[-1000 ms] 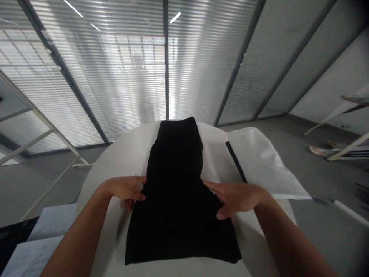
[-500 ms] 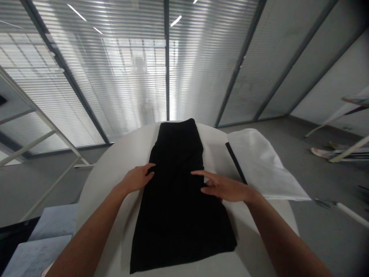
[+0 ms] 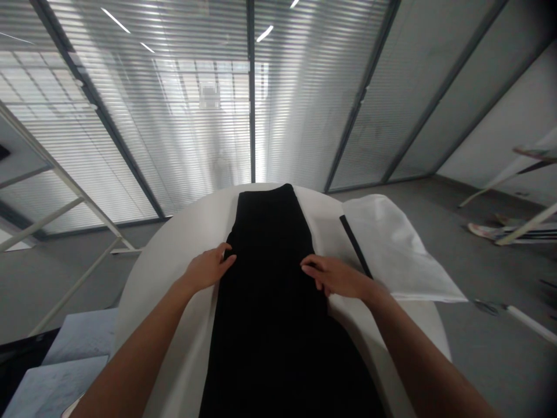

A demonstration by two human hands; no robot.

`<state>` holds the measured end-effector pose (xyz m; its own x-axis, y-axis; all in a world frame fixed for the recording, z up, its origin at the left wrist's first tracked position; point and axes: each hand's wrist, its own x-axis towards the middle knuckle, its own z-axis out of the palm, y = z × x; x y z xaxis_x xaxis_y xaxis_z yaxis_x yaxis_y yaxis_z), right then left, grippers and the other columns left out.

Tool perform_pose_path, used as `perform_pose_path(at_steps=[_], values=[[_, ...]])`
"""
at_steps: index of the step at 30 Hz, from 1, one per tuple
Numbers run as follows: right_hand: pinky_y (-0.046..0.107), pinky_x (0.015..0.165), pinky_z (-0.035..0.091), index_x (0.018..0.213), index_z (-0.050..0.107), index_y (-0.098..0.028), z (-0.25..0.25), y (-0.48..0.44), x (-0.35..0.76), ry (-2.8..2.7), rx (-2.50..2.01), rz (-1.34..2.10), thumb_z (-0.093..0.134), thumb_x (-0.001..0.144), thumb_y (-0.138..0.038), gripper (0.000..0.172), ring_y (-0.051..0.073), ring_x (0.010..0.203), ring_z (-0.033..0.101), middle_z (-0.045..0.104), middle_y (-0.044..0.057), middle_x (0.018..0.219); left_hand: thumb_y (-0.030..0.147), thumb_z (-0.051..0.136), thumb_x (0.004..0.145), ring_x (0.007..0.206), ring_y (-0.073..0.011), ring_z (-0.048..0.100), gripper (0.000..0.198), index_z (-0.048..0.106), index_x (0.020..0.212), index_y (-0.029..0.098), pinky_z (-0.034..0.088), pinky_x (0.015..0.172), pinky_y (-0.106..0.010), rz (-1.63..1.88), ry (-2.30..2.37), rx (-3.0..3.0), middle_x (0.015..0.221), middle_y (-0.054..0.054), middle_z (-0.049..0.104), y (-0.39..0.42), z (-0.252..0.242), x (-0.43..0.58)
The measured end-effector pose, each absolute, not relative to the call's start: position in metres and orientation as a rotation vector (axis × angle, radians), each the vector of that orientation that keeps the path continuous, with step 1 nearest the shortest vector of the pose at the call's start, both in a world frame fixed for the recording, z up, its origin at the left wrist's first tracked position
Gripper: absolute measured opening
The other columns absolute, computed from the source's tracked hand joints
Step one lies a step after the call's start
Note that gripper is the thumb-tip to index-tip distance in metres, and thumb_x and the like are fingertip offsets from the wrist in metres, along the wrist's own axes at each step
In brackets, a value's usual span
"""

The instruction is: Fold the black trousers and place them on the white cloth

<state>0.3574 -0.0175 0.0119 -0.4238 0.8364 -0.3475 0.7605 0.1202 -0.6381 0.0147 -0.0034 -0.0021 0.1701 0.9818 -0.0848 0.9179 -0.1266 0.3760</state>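
A long piece of black cloth (image 3: 270, 313), perhaps a garment, lies lengthwise over the round white table (image 3: 174, 244). It widens towards me, and its near end runs out of view at the bottom. My left hand (image 3: 208, 268) is at the cloth's left edge, thumb on top and fingers curled round the border. At the opposite edge, my right hand (image 3: 333, 276) pinches the fabric between thumb and index finger, its other fingers bent beneath. Folds in the black surface are too dark to make out.
On the table's right side lies a white translucent bag (image 3: 395, 249) with a black strip (image 3: 355, 246) along its left edge. Grey-blue boards (image 3: 78, 342) sit at lower left, near a pale metal frame (image 3: 82, 200). Glass partitions with blinds stand behind.
The cloth's near end has come towards me and out of view, and its far edge sits slightly nearer. My right hand's stretched index finger has closed into a pinch at the right edge.
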Motion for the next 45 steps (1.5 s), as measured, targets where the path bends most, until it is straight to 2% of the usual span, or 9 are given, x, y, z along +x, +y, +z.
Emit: perform_pose_path(at_steps=[3, 8, 15, 21, 29, 33, 37, 40, 45], values=[[0.028, 0.066, 0.042, 0.125, 0.05, -0.021, -0.001, -0.011, 0.358, -2.382, -1.731, 0.657, 0.049, 0.091, -0.047, 0.044, 0.019, 0.074, 0.062, 0.066, 0.006, 0.085, 0.053, 0.039, 0.09, 0.096, -0.0272, 0.064, 0.052, 0.043, 0.132, 0.023, 0.044, 0.077, -0.034, 0.214, 1.929, 2.101, 0.103, -0.011, 0.066, -0.002, -0.009, 0.021], [0.027, 0.069, 0.04, 0.134, 0.041, -0.02, -0.006, -0.012, 0.359, -2.476, -1.592, 0.777, 0.055, 0.085, -0.028, 0.052, 0.019, 0.077, 0.06, 0.063, 0.004, 0.085, 0.042, 0.043, 0.091, 0.097, -0.026, 0.063, 0.051, 0.039, 0.139, 0.026, 0.045, 0.079, -0.033, 0.207, 1.846, 2.127, 0.103, -0.009, 0.067, -0.001, -0.012, 0.02], [0.028, 0.075, 0.044, 0.11, 0.058, -0.019, 0.002, -0.019, 0.359, -2.52, -1.393, 0.866, 0.047, 0.07, -0.005, 0.045, 0.017, 0.082, 0.058, 0.061, 0.004, 0.092, 0.032, 0.043, 0.088, 0.083, -0.02, 0.063, 0.048, 0.05, 0.135, 0.026, 0.043, 0.072, -0.028, 0.307, 1.649, 2.137, 0.091, -0.004, 0.067, -0.001, -0.009, 0.009], [0.023, 0.051, 0.045, 0.104, 0.062, -0.02, 0.021, -0.024, 0.366, -2.517, -1.431, 1.719, 0.049, 0.071, -0.011, 0.037, 0.012, 0.055, 0.061, 0.063, 0.001, 0.088, 0.031, 0.044, 0.083, 0.064, -0.016, 0.059, 0.032, 0.067, 0.102, 0.021, 0.041, 0.059, -0.025, 0.153, 1.342, 1.988, 0.073, -0.001, 0.064, -0.003, 0.006, 0.0], [0.035, 0.088, 0.043, 0.126, 0.048, -0.015, -0.011, -0.004, 0.361, -2.281, -1.839, 0.369, 0.045, 0.092, -0.033, 0.039, 0.026, 0.105, 0.059, 0.061, 0.016, 0.117, 0.047, 0.04, 0.092, 0.09, -0.0233, 0.064, 0.044, 0.049, 0.126, 0.022, 0.044, 0.075, -0.031, 0.32, 1.988, 2.017, 0.1, -0.008, 0.068, 0.004, -0.014, 0.019], [0.031, 0.081, 0.042, 0.123, 0.048, -0.015, -0.014, -0.006, 0.359, -2.387, -1.76, 0.497, 0.043, 0.09, -0.023, 0.034, 0.023, 0.096, 0.062, 0.065, 0.012, 0.105, 0.036, 0.045, 0.089, 0.092, -0.023, 0.064, 0.04, 0.046, 0.127, 0.022, 0.043, 0.077, -0.031, 0.286, 1.926, 2.032, 0.096, -0.007, 0.069, 0.005, -0.019, 0.018], [0.027, 0.068, 0.041, 0.096, 0.062, -0.019, 0.0, -0.011, 0.362, -2.556, -1.58, 0.857, 0.048, 0.081, -0.016, 0.02, 0.018, 0.078, 0.06, 0.066, 0.005, 0.088, 0.025, 0.051, 0.08, 0.07, -0.0185, 0.064, 0.03, 0.052, 0.11, 0.019, 0.042, 0.063, -0.027, 0.241, 1.659, 1.992, 0.076, -0.002, 0.068, 0.001, -0.011, 0.004], [0.025, 0.062, 0.04, 0.095, 0.063, -0.02, 0.007, -0.011, 0.365, -2.568, -1.529, 1.091, 0.052, 0.083, -0.023, 0.017, 0.016, 0.071, 0.059, 0.065, 0.002, 0.081, 0.025, 0.05, 0.078, 0.06, -0.017, 0.061, 0.021, 0.056, 0.097, 0.018, 0.04, 0.055, -0.025, 0.127, 1.457, 1.885, 0.067, -0.001, 0.065, -0.001, -0.002, -0.004], [0.031, 0.073, 0.042, 0.124, 0.049, -0.018, -0.009, -0.004, 0.361, -2.257, -1.908, 0.479, 0.039, 0.094, -0.045, 0.041, 0.023, 0.086, 0.064, 0.067, 0.01, 0.097, 0.045, 0.044, 0.086, 0.08, -0.0222, 0.066, 0.035, 0.06, 0.102, 0.018, 0.045, 0.068, -0.029, 0.347, 1.916, 1.866, 0.09, -0.009, 0.071, 0.005, -0.008, 0.006]])
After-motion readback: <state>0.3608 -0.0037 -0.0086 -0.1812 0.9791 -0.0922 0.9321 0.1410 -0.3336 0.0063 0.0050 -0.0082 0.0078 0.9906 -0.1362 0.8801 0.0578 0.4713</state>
